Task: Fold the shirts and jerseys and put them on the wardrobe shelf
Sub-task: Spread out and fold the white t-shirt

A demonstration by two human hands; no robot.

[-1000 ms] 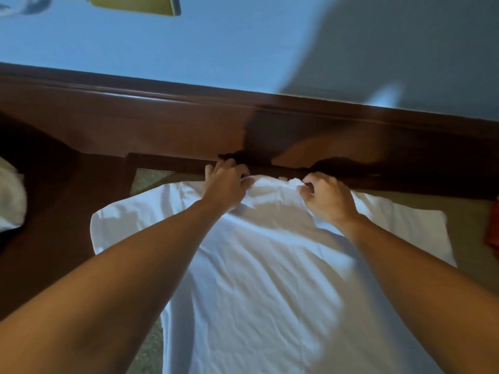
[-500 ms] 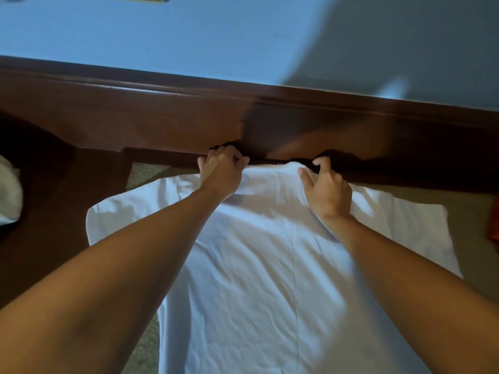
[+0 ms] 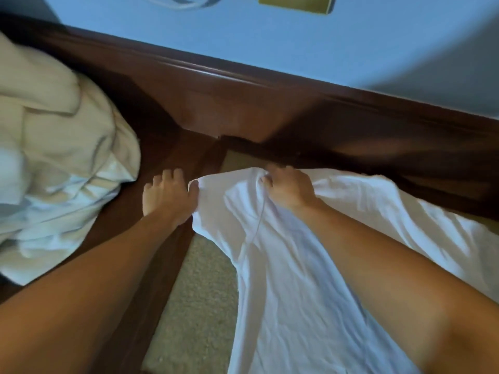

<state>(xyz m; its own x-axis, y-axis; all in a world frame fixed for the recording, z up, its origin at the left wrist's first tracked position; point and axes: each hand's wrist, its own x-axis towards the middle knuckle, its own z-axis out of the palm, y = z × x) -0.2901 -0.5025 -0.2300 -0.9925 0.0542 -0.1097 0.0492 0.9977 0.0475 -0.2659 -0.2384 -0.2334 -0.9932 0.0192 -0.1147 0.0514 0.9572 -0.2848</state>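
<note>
A white shirt (image 3: pixel 291 279) lies spread over a beige padded surface (image 3: pixel 199 287) with a dark wooden frame. My right hand (image 3: pixel 289 187) grips a bunch of the cloth at the shirt's far edge. My left hand (image 3: pixel 168 197) lies at the shirt's left corner with its fingers spread over the wood and its thumb touching the cloth edge. The shirt's left side is folded in toward the middle.
A crumpled cream and pale blue heap of clothes (image 3: pixel 54 163) lies to the left on the dark wood frame (image 3: pixel 243 114). Behind the frame rises a blue wall (image 3: pixel 297 41), with a yellow-green object (image 3: pixel 297 4) at the top edge.
The view has swung left, showing the clothes heap. The shirt's left sleeve side has been drawn in toward the middle. My left hand has moved from the collar to the left corner.
</note>
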